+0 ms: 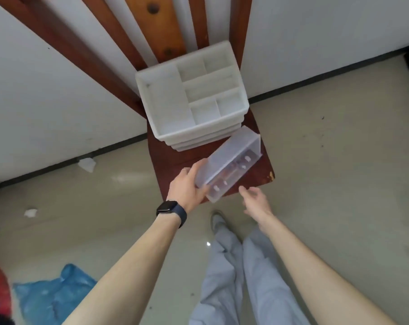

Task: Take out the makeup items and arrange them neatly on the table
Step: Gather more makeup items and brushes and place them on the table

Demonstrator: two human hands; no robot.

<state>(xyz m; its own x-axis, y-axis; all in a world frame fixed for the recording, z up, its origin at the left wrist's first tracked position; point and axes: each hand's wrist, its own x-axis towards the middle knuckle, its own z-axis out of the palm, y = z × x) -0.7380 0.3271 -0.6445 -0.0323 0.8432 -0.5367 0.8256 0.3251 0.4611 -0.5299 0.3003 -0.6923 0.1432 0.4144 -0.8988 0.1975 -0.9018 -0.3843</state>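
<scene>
Left hand (189,191) fingers grip near end of clear drawer (229,164) at chair seat (254,178) front edge, long axis diagonal toward seat's right edge, just before white organizer (191,97); seat's front-right corner bare. Right hand (257,204) fingers spread, just off seat's front edge.

A person's bare left hand (187,191), a dark smartwatch (170,211) strapped to its wrist, grips the near end of a clear plastic drawer (231,165), fingers wrapped round it. The right hand (257,202) hovers just beside the drawer's near corner, fingers loosely spread and holding nothing. Both bare forearms reach forward above legs in pale grey trousers (224,266).
</scene>
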